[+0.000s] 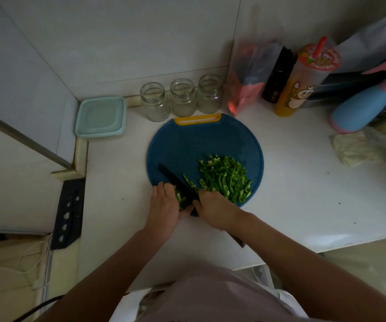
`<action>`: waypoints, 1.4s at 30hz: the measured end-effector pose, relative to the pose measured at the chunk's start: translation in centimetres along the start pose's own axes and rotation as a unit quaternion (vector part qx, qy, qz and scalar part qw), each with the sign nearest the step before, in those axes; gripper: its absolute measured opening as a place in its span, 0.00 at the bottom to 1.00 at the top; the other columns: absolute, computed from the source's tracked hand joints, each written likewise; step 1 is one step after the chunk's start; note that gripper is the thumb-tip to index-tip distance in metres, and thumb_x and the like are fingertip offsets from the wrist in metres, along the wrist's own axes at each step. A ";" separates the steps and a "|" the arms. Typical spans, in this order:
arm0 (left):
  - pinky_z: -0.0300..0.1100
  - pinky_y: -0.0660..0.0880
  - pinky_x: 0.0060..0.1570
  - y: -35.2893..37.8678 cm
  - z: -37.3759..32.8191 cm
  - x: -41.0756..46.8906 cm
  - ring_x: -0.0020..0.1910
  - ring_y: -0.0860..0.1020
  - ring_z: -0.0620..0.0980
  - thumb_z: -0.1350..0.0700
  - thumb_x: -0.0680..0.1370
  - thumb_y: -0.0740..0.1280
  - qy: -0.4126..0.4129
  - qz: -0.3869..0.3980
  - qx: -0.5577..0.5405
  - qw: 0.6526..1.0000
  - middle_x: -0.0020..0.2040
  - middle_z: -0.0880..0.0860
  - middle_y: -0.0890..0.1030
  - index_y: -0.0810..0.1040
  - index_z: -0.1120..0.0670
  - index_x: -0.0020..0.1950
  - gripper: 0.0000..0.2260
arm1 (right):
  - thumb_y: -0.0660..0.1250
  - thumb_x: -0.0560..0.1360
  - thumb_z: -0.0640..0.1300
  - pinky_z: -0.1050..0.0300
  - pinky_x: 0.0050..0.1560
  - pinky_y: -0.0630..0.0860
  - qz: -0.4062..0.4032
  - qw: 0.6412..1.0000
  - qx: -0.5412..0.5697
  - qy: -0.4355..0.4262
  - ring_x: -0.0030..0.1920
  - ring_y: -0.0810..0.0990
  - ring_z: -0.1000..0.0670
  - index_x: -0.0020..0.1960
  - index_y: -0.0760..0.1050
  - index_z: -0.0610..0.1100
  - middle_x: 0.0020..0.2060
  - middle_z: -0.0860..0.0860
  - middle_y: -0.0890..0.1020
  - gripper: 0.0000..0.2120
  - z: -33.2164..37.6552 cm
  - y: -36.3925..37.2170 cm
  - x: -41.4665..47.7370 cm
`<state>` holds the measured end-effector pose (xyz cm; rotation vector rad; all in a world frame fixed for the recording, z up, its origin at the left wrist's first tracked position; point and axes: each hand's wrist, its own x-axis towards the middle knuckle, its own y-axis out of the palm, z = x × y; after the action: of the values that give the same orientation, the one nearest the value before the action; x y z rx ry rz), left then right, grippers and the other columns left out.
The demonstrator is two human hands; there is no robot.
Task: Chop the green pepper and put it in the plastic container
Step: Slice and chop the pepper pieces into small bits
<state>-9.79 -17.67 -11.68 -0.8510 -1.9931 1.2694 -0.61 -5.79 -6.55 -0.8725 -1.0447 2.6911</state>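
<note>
Most is cut; strips (224, 177) lie at 4 o'clock on the board (187, 145). Your left hand (164, 205) pinches the last green pepper (181, 201), your right hand (215, 211) grips the knife (174, 178). The plastic container (100, 117) sits closed at 10 o'clock.

Pretty dim, underexposed shot overall. The brightest patch is the white counter (291, 182) to the right of the hands, so the light seems to come from that side. The wall (25, 89) out past the left hand (164, 205) goes grey-blue.

The forearms nearer than the hands sink into shadow. The knife (173, 177) gripped by the right hand (215, 210) is just a black shape. The green pepper (182, 201) the left hand holds looks murky, but the cut strips (224, 177) beyond the right hand stay vivid.

Fisheye bends the tile lines at the edges. The spray bottle (361, 108) and plastic bag (250, 73), far beyond and right of the hands, look smeared and soft.
</note>
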 end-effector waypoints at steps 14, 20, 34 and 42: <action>0.46 0.71 0.51 -1.4 -0.5 -0.9 0.53 0.73 0.57 0.51 0.67 0.76 -0.103 0.018 -0.119 0.987 0.54 0.61 0.75 0.73 0.62 0.61 0.28 | 0.55 0.81 0.44 0.52 0.40 0.72 -0.087 0.995 0.003 0.053 0.49 0.79 0.36 0.57 0.67 0.34 0.49 0.36 0.79 0.13 -0.3 0.6 0.0; 0.40 0.68 0.45 -1.2 -1.3 -0.8 0.51 0.75 0.56 0.55 0.67 0.77 -0.098 -0.008 -0.153 0.983 0.52 0.61 0.74 0.72 0.64 0.58 0.26 | 0.56 0.81 0.44 0.56 0.38 0.67 -0.088 0.995 0.047 0.027 0.41 0.76 0.42 0.50 0.68 0.37 0.46 0.37 0.79 0.10 -1.6 0.0 -2.0; 0.49 0.73 0.40 -1.5 -1.0 -0.1 0.45 0.76 0.56 0.47 0.63 0.78 -0.100 0.005 -0.084 0.991 0.47 0.58 0.75 0.74 0.62 0.52 0.27 | 0.56 0.81 0.46 0.54 0.38 0.67 -0.096 0.994 0.045 -0.012 0.46 0.78 0.38 0.56 0.67 0.36 0.46 0.37 0.79 0.12 -1.2 1.5 -3.4; 0.46 0.72 0.38 -1.7 -0.9 0.4 0.43 0.77 0.58 0.48 0.60 0.80 -0.091 0.026 -0.061 0.994 0.45 0.60 0.77 0.75 0.64 0.49 0.27 | 0.54 0.82 0.47 0.51 0.42 0.71 -0.088 0.996 0.005 0.001 0.50 0.78 0.37 0.59 0.65 0.37 0.50 0.37 0.79 0.14 -1.1 2.1 -3.4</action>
<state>-9.69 -17.43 -9.71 -0.8778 -2.2242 1.3065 3.04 -7.80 -7.01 -0.7438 -1.0524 2.5473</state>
